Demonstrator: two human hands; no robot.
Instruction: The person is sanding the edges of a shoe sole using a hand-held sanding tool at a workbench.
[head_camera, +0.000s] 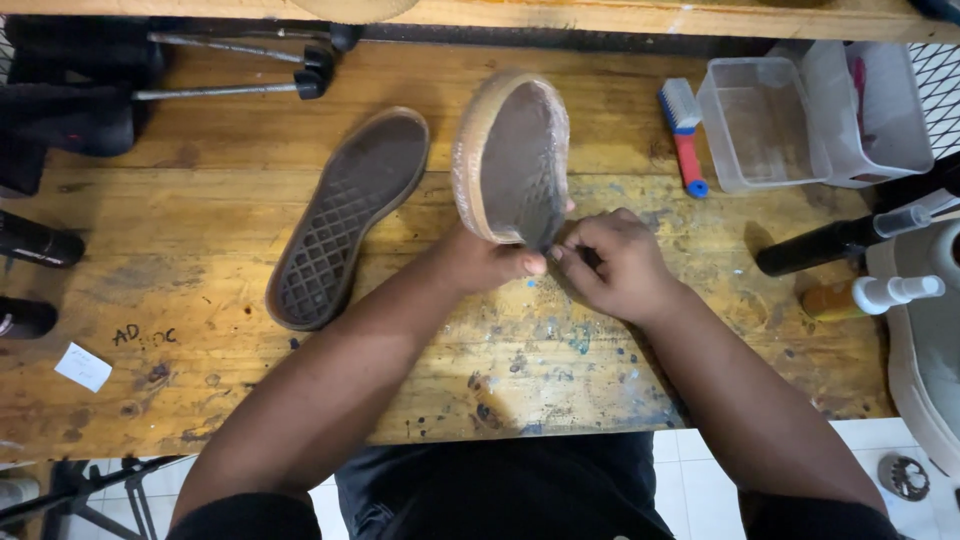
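Two hands work a plastic-wrapped shoe sole above a scarred wooden counter.

The left hand (490, 262) is closed around the lower edge of the wrapped sole (512, 155), holding it tilted up over the middle of the counter (200, 260); the right hand (612, 262) pinches the clear film at the sole's bottom tip, fingers curled tight. A second, bare sole (345, 220) lies tread-up just to the left, apart from the hands. The counter's yellowed planks are stained dark and flecked with blue paint near the front edge, with a white paper scrap (82, 366) at the left. A red-and-blue brush (684, 135) and a clear plastic tub (760, 125) sit at the far right, dark spray bottles (840, 240) beside them. White floor tiles (690, 480) show below the counter's edge.
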